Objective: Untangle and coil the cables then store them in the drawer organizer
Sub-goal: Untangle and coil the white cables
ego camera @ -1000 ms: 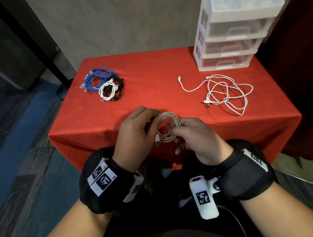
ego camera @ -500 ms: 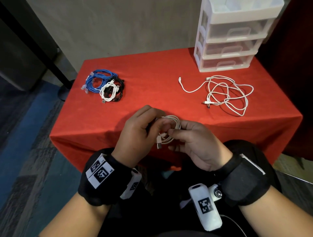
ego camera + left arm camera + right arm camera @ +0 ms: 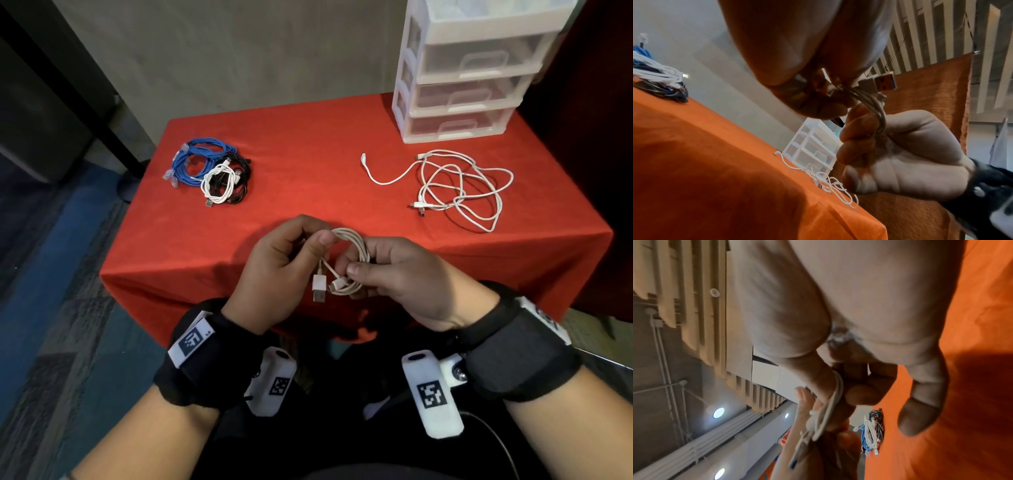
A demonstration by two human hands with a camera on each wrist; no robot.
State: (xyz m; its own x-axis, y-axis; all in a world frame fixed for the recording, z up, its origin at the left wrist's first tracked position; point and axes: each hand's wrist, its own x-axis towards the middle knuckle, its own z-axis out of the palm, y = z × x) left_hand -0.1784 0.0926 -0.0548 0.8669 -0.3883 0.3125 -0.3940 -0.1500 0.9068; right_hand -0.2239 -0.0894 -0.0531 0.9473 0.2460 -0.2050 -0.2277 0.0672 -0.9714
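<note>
Left hand [image 3: 274, 270], right hand [image 3: 404, 274]: grips closed, pinching coiled white cable [image 3: 356, 246].

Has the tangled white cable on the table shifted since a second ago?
No. The tangled cable lies in the same loops in front of the drawer organizer, its loose end pointing left as before.

Surface [image 3: 308, 144] covered w/ red cloth, matt, slightly napped; drawer organizer [image 3: 472, 68] translucent plastic, smooth, semi-gloss; coiled white cable [image 3: 356, 250] smooth rubbery sheath, USB plug [image 3: 885, 81] w/ shiny metal shell; wrist bands [image 3: 520, 353] black matt fabric; floor carpet [image 3: 51, 274] rough weave
</note>
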